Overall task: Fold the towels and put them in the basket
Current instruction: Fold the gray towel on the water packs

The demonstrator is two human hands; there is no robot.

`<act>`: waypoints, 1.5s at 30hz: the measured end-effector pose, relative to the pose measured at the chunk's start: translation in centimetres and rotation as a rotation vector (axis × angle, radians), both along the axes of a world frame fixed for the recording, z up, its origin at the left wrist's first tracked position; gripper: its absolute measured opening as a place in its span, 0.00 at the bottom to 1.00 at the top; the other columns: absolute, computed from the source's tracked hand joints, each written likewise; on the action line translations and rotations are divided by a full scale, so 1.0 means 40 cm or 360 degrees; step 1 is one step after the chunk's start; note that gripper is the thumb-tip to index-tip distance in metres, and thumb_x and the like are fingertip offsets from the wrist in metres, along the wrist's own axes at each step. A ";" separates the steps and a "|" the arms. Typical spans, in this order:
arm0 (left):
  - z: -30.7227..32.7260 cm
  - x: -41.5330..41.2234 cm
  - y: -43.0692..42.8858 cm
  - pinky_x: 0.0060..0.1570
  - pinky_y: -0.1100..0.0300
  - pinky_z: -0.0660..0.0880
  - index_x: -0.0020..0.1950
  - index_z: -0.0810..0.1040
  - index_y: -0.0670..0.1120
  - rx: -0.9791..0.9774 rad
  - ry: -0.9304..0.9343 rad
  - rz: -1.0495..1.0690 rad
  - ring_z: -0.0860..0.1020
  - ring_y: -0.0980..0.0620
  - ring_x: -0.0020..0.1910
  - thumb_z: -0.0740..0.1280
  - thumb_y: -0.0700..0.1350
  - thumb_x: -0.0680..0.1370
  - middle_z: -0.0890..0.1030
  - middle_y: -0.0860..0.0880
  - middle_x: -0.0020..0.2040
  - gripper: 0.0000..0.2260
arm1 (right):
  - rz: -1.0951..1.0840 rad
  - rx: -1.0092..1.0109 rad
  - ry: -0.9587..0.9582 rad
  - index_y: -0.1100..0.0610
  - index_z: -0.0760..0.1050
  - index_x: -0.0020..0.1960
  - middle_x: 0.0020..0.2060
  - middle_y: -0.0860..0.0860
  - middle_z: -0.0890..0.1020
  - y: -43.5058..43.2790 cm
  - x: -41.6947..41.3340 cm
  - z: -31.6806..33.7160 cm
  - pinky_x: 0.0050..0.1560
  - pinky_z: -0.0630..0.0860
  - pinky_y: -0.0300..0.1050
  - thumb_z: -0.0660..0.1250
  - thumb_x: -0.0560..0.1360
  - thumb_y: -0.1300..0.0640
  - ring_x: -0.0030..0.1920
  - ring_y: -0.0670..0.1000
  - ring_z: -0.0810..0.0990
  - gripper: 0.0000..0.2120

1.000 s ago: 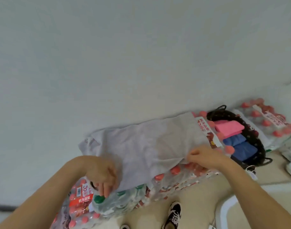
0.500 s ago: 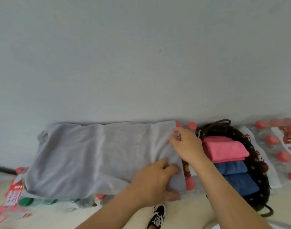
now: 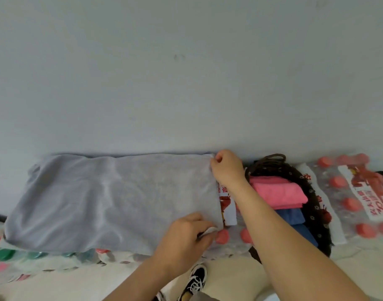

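A grey towel lies spread flat over shrink-wrapped bottle packs against the wall. My left hand pinches its near right corner. My right hand pinches its far right corner beside the wall. Just right of the towel stands a dark patterned basket. It holds a folded pink towel and folded blue towels in front of it; my right forearm covers part of them.
Packs of bottled water with pink caps lie right of the basket, and ones with green caps sit at the lower left. The white wall rises directly behind. A black-and-white shoe shows on the floor below.
My right hand moved up to the towel's far right corner and curled onto it. My left hand went from lying flat on the towel to pinching the near right corner.
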State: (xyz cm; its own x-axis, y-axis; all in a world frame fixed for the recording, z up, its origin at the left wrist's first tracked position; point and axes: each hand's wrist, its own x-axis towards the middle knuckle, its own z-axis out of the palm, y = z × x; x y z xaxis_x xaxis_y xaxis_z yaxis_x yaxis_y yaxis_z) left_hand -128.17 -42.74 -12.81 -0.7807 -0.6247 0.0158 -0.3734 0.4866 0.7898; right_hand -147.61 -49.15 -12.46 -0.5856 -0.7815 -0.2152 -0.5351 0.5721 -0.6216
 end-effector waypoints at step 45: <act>-0.028 -0.266 0.183 0.27 0.62 0.63 0.45 0.78 0.53 -0.0612 -0.0264 -0.0233 0.74 0.55 0.31 0.55 0.57 0.81 0.77 0.53 0.33 0.16 | -0.0186 -0.0569 -0.0071 0.56 0.77 0.42 0.39 0.48 0.79 0.128 -0.194 -0.051 0.47 0.75 0.46 0.63 0.70 0.70 0.43 0.49 0.77 0.11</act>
